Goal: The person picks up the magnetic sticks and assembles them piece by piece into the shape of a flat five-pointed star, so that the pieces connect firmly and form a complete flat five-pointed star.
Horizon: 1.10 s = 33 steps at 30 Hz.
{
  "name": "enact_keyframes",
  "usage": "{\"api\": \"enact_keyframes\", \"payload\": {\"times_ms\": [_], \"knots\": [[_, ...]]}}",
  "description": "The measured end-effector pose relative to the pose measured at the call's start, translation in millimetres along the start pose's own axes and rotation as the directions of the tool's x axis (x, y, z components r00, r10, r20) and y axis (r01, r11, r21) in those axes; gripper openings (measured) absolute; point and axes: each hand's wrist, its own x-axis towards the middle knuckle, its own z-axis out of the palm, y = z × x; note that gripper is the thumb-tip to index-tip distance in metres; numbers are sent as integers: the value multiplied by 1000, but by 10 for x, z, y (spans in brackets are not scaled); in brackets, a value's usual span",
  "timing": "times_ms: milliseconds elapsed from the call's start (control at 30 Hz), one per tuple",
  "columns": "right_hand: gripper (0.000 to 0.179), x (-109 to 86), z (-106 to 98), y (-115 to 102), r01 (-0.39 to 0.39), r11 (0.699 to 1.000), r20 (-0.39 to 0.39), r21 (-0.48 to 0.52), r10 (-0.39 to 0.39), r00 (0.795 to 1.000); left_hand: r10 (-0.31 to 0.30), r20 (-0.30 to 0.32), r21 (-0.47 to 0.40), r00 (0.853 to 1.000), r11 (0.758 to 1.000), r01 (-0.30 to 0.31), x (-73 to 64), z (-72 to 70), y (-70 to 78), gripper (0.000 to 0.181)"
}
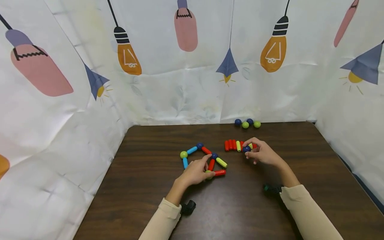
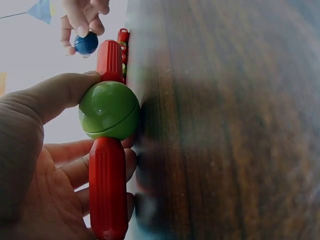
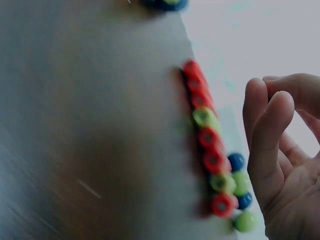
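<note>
Left of centre on the brown table (image 1: 135, 186), in from its left edge, here's the ball-and-stick shape (image 1: 206, 150): a corner green ball (image 1: 183, 154), one light-blue stick (image 1: 192, 150) slanting towards the back edge, another coming nearer. And the left hand (image 1: 195, 171)! Thumb against the near green ball (image 2: 109, 111), index finger out to the middle blue ball (image 1: 214, 156), the other fingers curled behind and slightly apart. A light grip should serve best, firm enough to steady that side without twisting its joints. Off the right flank poke a yellow-green stick (image 1: 221, 162) and a red stick (image 1: 220, 172), outer ends free. On to the row of sticks (image 1: 230, 145), red and yellow-green, side by side between shape and right edge. Over its end comes the right hand (image 1: 264, 155), thumb and fingertips pinching the held blue ball (image 2: 86, 43), up off the tabletop. Any join probably wants the hole square to the stick's end, then one straight push; where that hole faces, nobody can tell. Along the back edge, right of its middle: four loose balls (image 1: 245, 124), two blue, two green.
</note>
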Motion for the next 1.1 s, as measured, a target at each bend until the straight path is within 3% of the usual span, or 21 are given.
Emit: {"api": "enact_keyframes", "payload": {"times_ms": [233,667,1100], "knots": [[32,-49,300,17,-25,999,70,30,23,997,-13,2,-7,1000,1000,13,-3,-5,15,75],[34,-68,590,-81,-21,1000,229,6,19,973,-9,-8,1,1000,1000,9,-6,-8,18,75],[34,-40,725,-53,-64,998,252,12,59,966,3,-12,-3,1000,1000,-3,-6,1,5,76]]}}
